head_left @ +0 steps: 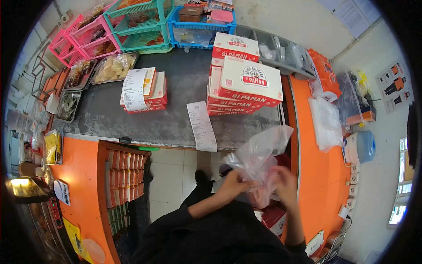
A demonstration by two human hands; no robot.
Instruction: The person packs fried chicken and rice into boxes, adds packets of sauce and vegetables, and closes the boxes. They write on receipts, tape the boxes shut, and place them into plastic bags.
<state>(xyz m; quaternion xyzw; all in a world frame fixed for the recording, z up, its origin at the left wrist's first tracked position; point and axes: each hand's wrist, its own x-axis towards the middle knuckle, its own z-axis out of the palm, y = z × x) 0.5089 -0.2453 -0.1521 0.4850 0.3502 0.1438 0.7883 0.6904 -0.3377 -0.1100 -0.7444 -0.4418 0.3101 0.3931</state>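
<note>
A clear plastic bag [259, 154] hangs crumpled in front of my body, just past the table's near edge. My left hand [235, 185] pinches it from the left side, fingers closed on the film. On the other side my right hand [285, 187], slightly smeared by motion, grips the bag, its fingers partly hidden by the plastic. Beyond the bag rises a stack of red and white food boxes [250, 81]. A long printed receipt [202, 127] lies left of the stack and overhangs the table edge.
The dark table [176, 66] also bears smaller boxes [156, 90] with a receipt on top. Trays of packed food [115, 67] and stacked baskets [143, 26] line the back left. White plastic bags [326, 123] hang at right, near the orange counter [307, 176]. Red boxes [274, 220] sit below my hands.
</note>
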